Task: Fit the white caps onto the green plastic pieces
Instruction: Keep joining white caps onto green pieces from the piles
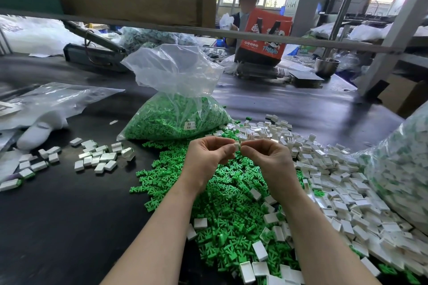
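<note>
My left hand (208, 155) and my right hand (266, 157) meet fingertip to fingertip above the table, both pinching one small white cap (236, 146) between them. Whether a green piece sits inside that cap is hidden by my fingers. Below my hands lies a heap of loose green plastic pieces (222, 206) with a few white caps mixed in. A large pile of white caps (335, 180) spreads to the right. A group of capped pieces (97, 157) lies on the dark table to the left.
An open clear bag of green pieces (176, 111) stands behind my hands. A bulging clear bag (403, 164) fills the right edge. Flat plastic bags (46, 104) lie at the left. Another person sits across the table behind a red bag (264, 37); a metal bowl (326, 66) stands far right.
</note>
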{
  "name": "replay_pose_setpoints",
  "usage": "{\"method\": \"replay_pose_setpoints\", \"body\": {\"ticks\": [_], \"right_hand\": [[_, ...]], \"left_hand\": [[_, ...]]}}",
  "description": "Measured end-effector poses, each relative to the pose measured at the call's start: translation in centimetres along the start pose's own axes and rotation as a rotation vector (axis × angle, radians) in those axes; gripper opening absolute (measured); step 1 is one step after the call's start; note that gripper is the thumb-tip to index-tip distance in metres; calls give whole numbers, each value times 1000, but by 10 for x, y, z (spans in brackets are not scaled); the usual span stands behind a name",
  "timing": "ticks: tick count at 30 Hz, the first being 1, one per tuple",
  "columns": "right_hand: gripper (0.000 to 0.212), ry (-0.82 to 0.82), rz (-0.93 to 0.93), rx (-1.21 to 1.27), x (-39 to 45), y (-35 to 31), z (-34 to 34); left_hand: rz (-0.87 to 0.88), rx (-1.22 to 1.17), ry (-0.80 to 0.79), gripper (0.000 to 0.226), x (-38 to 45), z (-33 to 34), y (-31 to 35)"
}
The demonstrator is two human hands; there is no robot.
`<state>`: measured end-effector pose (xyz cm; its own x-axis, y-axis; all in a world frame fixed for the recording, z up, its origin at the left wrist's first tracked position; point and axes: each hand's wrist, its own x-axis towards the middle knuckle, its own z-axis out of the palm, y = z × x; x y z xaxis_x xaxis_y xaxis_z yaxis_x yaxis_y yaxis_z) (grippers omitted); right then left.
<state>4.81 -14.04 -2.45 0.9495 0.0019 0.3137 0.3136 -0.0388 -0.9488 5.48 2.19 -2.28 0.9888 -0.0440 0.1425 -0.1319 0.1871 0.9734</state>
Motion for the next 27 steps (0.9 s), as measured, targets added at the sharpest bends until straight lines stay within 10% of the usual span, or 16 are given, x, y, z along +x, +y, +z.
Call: {"method": "replay_pose_setpoints", "body": {"ticks": [27], "right_hand": [[5,-132,105,-298,-1,4,-6]], "left_hand": [[46,243,-112,6,0,-8,-11]]}}
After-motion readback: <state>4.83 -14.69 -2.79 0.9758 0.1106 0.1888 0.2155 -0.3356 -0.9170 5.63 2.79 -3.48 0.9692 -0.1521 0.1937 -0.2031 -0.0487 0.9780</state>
